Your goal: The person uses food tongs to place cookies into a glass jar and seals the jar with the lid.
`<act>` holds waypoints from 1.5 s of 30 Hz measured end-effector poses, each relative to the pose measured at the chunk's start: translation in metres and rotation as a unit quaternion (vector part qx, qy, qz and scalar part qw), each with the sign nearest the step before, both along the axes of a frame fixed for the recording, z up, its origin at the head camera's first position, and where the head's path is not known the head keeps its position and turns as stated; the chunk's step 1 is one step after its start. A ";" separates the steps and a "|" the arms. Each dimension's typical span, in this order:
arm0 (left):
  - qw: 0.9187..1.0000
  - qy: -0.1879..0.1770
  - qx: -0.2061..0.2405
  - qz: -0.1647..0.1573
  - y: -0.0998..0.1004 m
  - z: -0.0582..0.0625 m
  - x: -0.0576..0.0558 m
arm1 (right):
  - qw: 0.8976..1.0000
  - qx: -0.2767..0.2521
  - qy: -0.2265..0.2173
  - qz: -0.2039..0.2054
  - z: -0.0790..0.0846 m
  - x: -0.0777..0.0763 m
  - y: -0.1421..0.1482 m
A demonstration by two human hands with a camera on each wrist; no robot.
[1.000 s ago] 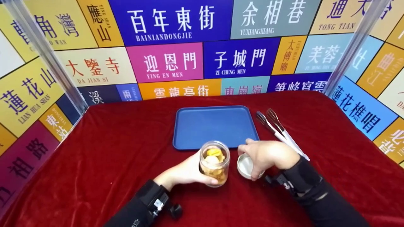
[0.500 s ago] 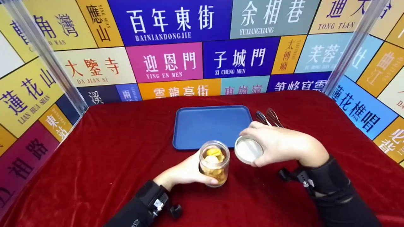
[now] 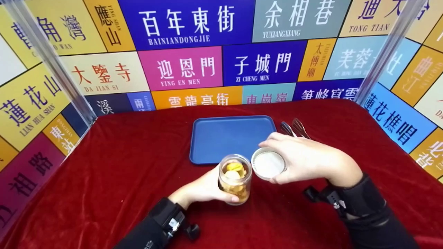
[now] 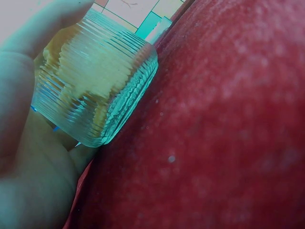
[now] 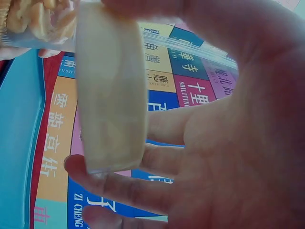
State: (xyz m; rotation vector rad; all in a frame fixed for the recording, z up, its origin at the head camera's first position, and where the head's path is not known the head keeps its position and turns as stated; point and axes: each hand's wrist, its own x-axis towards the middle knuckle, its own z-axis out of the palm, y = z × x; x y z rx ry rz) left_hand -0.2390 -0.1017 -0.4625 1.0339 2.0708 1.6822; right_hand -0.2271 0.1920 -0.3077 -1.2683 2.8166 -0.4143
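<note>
In the head view my left hand (image 3: 202,186) grips a clear ribbed glass jar (image 3: 237,193) that stands uncovered on the red cloth. Yellowish, chip-like pieces (image 3: 234,173) fill it; the ribbed side shows close up in the left wrist view, with the thumb along it. My right hand (image 3: 301,159) holds a round lid (image 3: 269,165) by its edge, raised just right of the jar mouth, its pale inner side facing the head camera. Edge-on in the right wrist view, the lid (image 5: 112,95) sits between thumb and fingers.
A blue tray (image 3: 232,138) lies behind the jar on the red cloth (image 3: 121,166). Tongs (image 3: 300,128) lie right of the tray, partly hidden by my right hand. Printed panels with clear corner posts enclose the table's back and sides.
My right hand has lifted the lid from the cloth, then shifted it slightly left towards the jar, its inner side turned more to the camera. Left hand and jar stay put.
</note>
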 end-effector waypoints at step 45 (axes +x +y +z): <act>1.000 -0.005 -0.005 -0.022 -0.001 0.001 -0.001 | 0.979 -0.190 0.010 0.074 -0.044 -0.005 -0.060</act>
